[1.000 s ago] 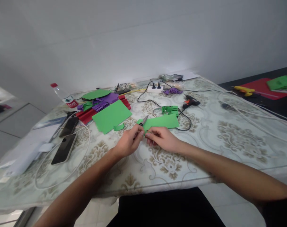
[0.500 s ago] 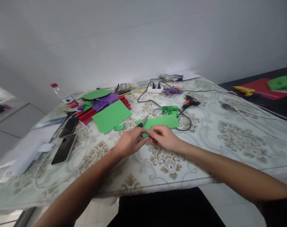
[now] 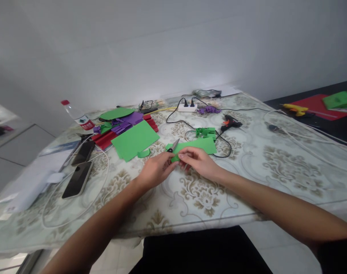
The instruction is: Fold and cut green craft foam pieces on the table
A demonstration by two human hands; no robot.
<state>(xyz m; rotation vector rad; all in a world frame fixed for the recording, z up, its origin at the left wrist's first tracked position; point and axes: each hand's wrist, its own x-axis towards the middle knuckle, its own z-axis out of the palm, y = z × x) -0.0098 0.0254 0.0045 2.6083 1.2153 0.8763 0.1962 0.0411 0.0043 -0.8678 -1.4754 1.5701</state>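
My left hand (image 3: pixel 155 169) and my right hand (image 3: pixel 201 163) meet over the near middle of the table, both pinching a small green paper piece (image 3: pixel 175 158). Fingers partly hide the piece, so its full shape cannot be made out. Just beyond the fingertips lie scissors (image 3: pixel 175 144), blades pointing away and the handles mostly behind my left hand. Under them a long green paper strip (image 3: pixel 203 144) stretches to the right. A curled green scrap (image 3: pixel 144 153) rests left of my hands, beside larger green sheets (image 3: pixel 135 140).
Red folded paper (image 3: pixel 104 140) and purple cut paper (image 3: pixel 127 128) are piled at left, near a bottle (image 3: pixel 82 120) and two phones (image 3: pixel 77 180). A black glue gun (image 3: pixel 231 122), a fringed green roll (image 3: pixel 206 133) and a power strip (image 3: pixel 187 108) with trailing cords stand beyond.
My right hand has shifted slightly up and its fingers have loosened a little on the green piece. My left hand has barely moved. The things on the table lie as before.
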